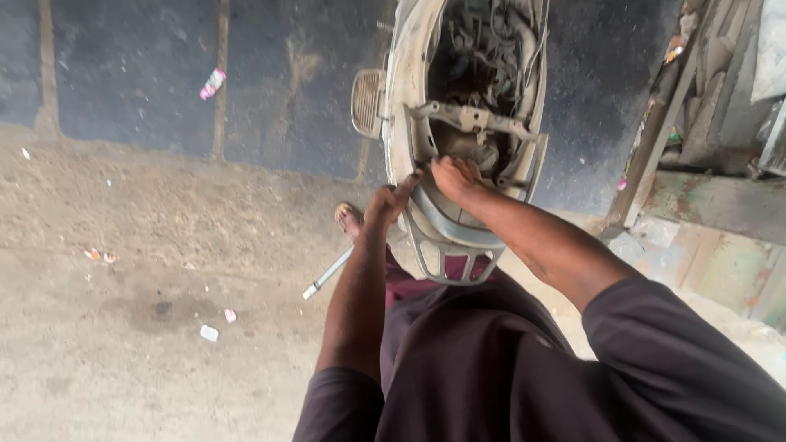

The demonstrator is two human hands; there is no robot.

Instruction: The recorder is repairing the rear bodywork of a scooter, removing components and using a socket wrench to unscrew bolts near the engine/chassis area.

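A dusty white scooter body stands in front of me with its seat off, showing wires and hoses inside. My left hand grips the rear left edge of the body shell, fingers curled over it. My right hand reaches into the rear of the open compartment, below a metal cross bracket; its fingertips are hidden inside, so I cannot tell whether it holds anything. The grey rear grab rail sits against my legs.
A metal rod tool lies on the dirt floor by my sandalled foot. Small litter scraps dot the ground at left. A dark wall runs behind. Stacked scrap and wooden boards crowd the right.
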